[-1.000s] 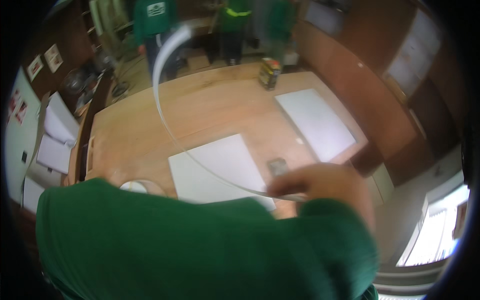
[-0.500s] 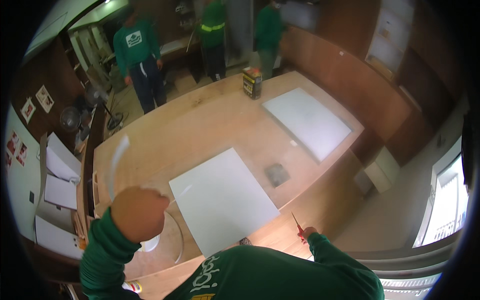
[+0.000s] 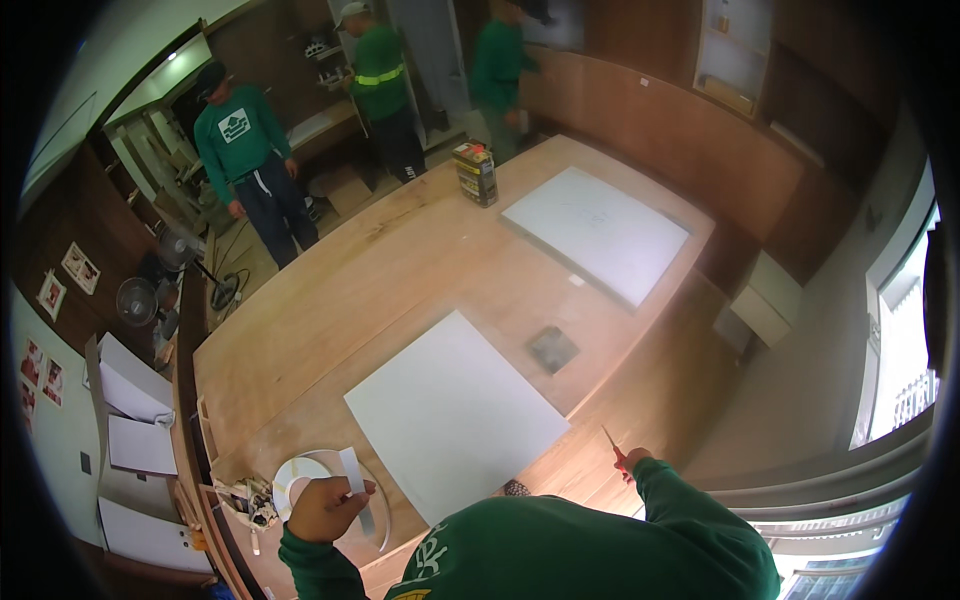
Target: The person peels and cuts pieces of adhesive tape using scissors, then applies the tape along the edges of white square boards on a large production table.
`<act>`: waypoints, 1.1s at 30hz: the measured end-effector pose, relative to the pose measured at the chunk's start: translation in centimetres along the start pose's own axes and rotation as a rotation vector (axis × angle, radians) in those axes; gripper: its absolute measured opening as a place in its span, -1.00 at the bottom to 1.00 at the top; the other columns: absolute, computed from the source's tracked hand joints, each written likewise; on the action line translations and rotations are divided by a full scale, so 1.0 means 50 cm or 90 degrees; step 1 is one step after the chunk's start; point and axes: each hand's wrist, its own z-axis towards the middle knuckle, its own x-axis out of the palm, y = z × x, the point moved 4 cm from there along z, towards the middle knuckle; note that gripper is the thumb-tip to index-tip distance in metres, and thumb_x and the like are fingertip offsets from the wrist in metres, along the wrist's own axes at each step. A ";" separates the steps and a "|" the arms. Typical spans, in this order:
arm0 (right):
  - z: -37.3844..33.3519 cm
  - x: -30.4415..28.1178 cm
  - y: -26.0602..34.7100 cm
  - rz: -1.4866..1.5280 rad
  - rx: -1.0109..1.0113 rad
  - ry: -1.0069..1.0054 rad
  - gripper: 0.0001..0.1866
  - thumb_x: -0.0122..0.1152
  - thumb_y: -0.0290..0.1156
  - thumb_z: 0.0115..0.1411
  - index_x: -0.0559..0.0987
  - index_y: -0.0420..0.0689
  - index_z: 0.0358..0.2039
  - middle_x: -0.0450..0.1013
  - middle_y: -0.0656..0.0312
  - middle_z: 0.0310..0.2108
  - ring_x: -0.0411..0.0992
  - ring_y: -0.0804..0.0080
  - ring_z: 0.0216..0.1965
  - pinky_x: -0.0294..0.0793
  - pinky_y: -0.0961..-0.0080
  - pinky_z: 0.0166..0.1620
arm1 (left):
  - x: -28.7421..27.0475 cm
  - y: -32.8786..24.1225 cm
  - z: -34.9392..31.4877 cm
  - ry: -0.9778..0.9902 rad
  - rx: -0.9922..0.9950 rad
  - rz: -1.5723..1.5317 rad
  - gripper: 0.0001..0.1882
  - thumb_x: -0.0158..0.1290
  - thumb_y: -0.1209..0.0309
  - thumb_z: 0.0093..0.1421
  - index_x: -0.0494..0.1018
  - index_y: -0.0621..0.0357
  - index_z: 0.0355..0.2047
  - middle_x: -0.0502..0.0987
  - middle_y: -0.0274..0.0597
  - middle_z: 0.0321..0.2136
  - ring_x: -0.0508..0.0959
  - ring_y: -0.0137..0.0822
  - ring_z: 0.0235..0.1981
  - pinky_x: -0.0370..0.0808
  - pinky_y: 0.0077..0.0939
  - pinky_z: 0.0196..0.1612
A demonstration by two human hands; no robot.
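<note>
My left hand (image 3: 325,510) is closed on a white edging strip (image 3: 350,464), with a short length sticking up past the thumb. Behind that hand lies a white roll of strip (image 3: 296,478), partly hidden, with a loop curving round toward the panel. To the right, my right hand (image 3: 637,459) grips red-handled scissors (image 3: 618,453), their thin blade pointing away from me beyond the table edge. Between the hands, a white square panel (image 3: 455,415) rests on the wooden table (image 3: 320,310), its near corner hidden by my body.
A second white panel (image 3: 600,235) lies at the far right, near a rectangular metal can (image 3: 475,176) and a dark square pad (image 3: 553,350). Several people in green tops stand beyond the table. Floor fans (image 3: 136,302) stand at left; a pale box (image 3: 765,300) sits right.
My left hand has dropped toward me and to the right with the strip, uncovering the roll. The scissors stay in my right hand. The whole view has shifted slightly.
</note>
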 end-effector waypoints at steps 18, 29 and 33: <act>0.070 0.059 0.007 -0.014 -0.013 0.031 -0.66 0.16 -0.13 0.21 0.51 -0.17 -0.50 0.41 0.15 -0.63 0.43 0.37 -0.64 0.47 0.40 -0.56 | 0.067 0.016 0.019 0.069 -0.020 -0.033 -0.80 0.06 0.52 0.21 0.56 0.28 -0.17 0.62 -0.22 -0.35 0.56 -0.46 -0.31 0.48 -0.57 -0.22; -0.031 0.045 0.043 -0.014 -0.050 0.056 -0.73 0.13 -0.19 0.23 0.34 -0.04 -0.18 0.42 0.12 -0.52 0.47 0.32 -0.54 0.58 0.35 -0.48 | 0.095 0.029 0.031 0.076 0.038 -0.047 -0.77 0.08 0.40 0.20 0.57 0.27 -0.19 0.61 -0.07 -0.44 0.58 -0.35 -0.44 0.48 -0.48 -0.33; 0.004 0.045 0.030 -0.056 -0.037 0.098 -0.35 -0.07 -0.19 0.29 -0.01 0.33 0.35 0.37 0.13 -0.48 0.39 0.33 -0.58 0.50 0.35 -0.50 | 0.097 0.030 0.032 0.074 0.034 -0.036 -0.76 0.08 0.39 0.20 0.58 0.27 -0.20 0.61 -0.07 -0.46 0.56 -0.36 -0.46 0.46 -0.49 -0.36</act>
